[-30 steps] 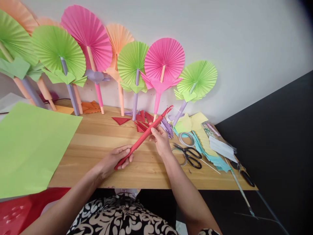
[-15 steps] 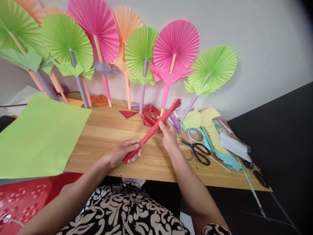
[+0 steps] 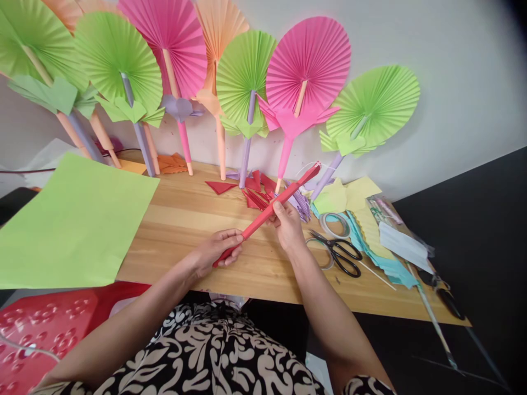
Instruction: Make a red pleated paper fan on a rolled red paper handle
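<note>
I hold a long, narrow strip of pleated red paper [image 3: 263, 216] slantwise above the wooden table [image 3: 185, 219]. My left hand [image 3: 218, 249] is closed round its lower end. My right hand [image 3: 287, 222] pinches it near the middle, fingers wrapped over it. The strip's upper end points toward the wall, where a thin white thread shows at the tip. Loose red paper pieces [image 3: 253, 192] lie on the table just behind it.
Pleated round paper fans [image 3: 307, 60] in pink, green and orange lean against the wall. A large green sheet [image 3: 74, 219] lies at the left. Black scissors [image 3: 340, 252], a tape roll [image 3: 332, 224] and coloured paper scraps [image 3: 370, 225] sit to the right. A red plastic seat [image 3: 45, 329] is at lower left.
The camera has shifted, so everything sits a little further right and the fans higher. Both hands keep their hold on the red strip, whose splayed upper end has closed up.
</note>
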Demonstrator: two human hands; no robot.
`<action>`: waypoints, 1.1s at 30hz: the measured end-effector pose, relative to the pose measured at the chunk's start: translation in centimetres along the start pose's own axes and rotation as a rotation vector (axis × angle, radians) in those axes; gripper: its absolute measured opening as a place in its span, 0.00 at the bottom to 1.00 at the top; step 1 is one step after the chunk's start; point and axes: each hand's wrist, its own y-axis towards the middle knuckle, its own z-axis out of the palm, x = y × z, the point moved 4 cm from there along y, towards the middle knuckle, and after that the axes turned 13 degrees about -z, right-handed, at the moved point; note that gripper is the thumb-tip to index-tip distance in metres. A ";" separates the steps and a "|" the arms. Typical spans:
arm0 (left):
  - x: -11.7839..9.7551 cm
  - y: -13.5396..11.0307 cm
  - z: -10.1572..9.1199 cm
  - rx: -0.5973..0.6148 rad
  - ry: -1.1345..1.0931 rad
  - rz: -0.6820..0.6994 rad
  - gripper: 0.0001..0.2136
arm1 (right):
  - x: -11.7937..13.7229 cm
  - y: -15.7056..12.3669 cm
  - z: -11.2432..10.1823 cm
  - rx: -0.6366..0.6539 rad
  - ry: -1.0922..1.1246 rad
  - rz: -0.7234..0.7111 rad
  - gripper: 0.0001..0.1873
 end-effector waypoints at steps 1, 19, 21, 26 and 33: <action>-0.1 -0.1 0.1 -0.004 0.006 0.000 0.14 | 0.0 0.0 0.0 0.007 0.007 -0.003 0.19; -1.4 -2.4 -4.1 -0.381 0.399 0.172 0.23 | 1.4 0.1 -0.3 0.050 -0.029 -0.118 0.21; -1.5 -3.0 -5.3 -0.474 0.505 0.230 0.22 | 1.8 0.4 -0.8 0.008 -0.019 -0.146 0.20; -1.5 -4.4 -6.7 -0.616 0.737 0.360 0.18 | 2.0 0.6 -1.1 -0.033 -0.024 -0.164 0.19; -1.9 -5.3 -7.2 -0.688 0.868 0.378 0.18 | 1.6 0.5 -0.7 -0.003 -0.057 -0.153 0.17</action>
